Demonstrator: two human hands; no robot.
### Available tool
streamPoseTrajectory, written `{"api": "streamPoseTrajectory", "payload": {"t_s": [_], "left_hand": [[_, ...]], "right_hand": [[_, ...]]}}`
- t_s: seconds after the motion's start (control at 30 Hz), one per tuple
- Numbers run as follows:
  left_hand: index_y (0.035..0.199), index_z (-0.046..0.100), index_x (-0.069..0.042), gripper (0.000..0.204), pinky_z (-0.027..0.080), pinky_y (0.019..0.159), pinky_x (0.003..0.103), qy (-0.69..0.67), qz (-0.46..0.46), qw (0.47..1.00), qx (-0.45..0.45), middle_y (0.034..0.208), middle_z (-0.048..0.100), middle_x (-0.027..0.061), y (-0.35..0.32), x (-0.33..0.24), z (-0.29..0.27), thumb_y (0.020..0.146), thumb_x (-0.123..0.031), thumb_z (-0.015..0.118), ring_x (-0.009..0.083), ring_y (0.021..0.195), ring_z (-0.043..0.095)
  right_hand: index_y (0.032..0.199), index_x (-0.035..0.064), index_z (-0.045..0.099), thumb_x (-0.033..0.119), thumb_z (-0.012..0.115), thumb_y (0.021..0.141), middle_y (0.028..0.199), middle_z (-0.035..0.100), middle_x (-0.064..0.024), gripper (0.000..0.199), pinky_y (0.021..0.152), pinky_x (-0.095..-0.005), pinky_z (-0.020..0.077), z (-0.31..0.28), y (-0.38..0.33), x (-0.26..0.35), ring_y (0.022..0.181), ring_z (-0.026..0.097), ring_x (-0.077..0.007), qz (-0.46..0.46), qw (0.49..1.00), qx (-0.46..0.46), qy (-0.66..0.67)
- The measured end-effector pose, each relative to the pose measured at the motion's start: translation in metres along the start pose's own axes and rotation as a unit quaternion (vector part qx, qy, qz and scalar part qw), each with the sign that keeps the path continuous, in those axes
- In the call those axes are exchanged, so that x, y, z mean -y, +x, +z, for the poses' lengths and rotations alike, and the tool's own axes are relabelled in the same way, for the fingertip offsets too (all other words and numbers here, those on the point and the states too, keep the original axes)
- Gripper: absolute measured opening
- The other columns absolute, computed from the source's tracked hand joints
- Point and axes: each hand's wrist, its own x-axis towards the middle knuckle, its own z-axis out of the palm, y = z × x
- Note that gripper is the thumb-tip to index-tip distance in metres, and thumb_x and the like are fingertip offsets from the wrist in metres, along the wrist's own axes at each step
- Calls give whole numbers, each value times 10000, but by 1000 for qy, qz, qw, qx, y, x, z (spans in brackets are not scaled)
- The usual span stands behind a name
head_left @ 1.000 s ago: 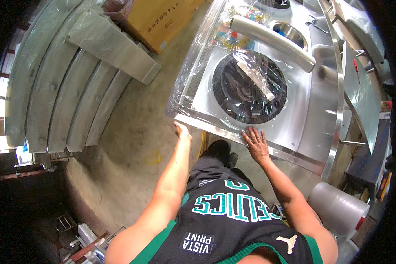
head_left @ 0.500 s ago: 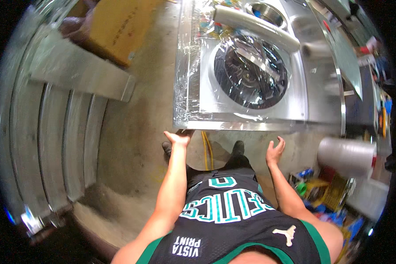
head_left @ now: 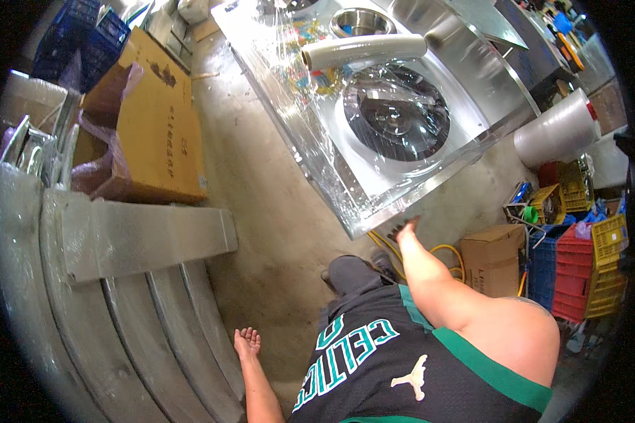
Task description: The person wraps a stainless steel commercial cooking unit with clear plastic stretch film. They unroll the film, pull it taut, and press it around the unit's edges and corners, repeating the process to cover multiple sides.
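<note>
A steel cooking counter wrapped in clear film stands before me, its near corner pointing towards my body. On it, under the film, is a round black burner. A pale roll of plastic film lies across the top, close to a round steel pot-like well. My right hand reaches to the counter's front edge, fingers spread and shaded beneath it; whether they touch is unclear. My left hand hangs low at my left, empty, palm up with fingers loosely apart.
Film-wrapped metal panels fill the left side, below a large cardboard box. At the right are a big film roll, a small carton and stacked plastic crates. A yellow hose runs on the floor.
The view has turned, so the counter now sits slanted. My left hand has left the counter's edge and dropped down; my right hand has come in to the front edge.
</note>
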Motion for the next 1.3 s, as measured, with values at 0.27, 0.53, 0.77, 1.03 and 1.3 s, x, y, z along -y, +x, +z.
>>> {"api": "streamPoseTrajectory", "payload": {"t_s": [0.27, 0.53, 0.77, 1.03, 1.3], "left_hand": [[1513, 410, -9, 655, 519, 947, 415, 237, 74, 926, 286, 1466, 541, 187, 14, -157, 240, 1071, -489, 462, 312, 1234, 595], [1217, 631, -23, 442, 547, 775, 358, 455, 254, 790, 322, 1038, 715, 92, 51, -318, 417, 1032, -421, 583, 204, 887, 684], [1226, 668, 31, 510, 535, 900, 424, 654, 328, 651, 204, 1092, 739, 169, 143, -496, 450, 976, -410, 612, 281, 1005, 699], [1200, 657, 8, 457, 534, 629, 360, 534, 179, 808, 171, 967, 728, 114, 238, -654, 528, 996, -401, 631, 211, 764, 693], [1149, 687, 65, 489, 545, 903, 434, 700, 343, 573, 252, 1165, 717, 258, 297, -868, 792, 963, -383, 627, 392, 1060, 705]], "right_hand": [[1408, 129, 568, 666, 366, 983, 1480, 548, -63, 714, 1123, -559, 387, 37, -64, -62, 1334, 506, -294, 65, 966, 240, 74], [1236, -23, 554, 181, 624, 974, 1210, 591, -217, 339, 1028, -489, 413, 157, -163, 66, 1150, 546, -391, -713, 587, -345, -166], [1439, -9, 463, 551, 616, 940, 1488, 455, -283, 765, 1187, -499, 311, 511, -152, 169, 1415, 404, -416, -607, 627, -357, -333], [1617, 12, 121, 787, 642, 785, 1539, 267, -422, 1251, 1162, -635, 294, 711, -117, 151, 1431, 296, -573, -309, 824, -394, -265], [1627, 50, 93, 604, 765, 801, 1535, 328, -365, 1200, 1055, -595, 452, 812, -188, 147, 1322, 490, -514, -262, 724, -493, -405]]}}
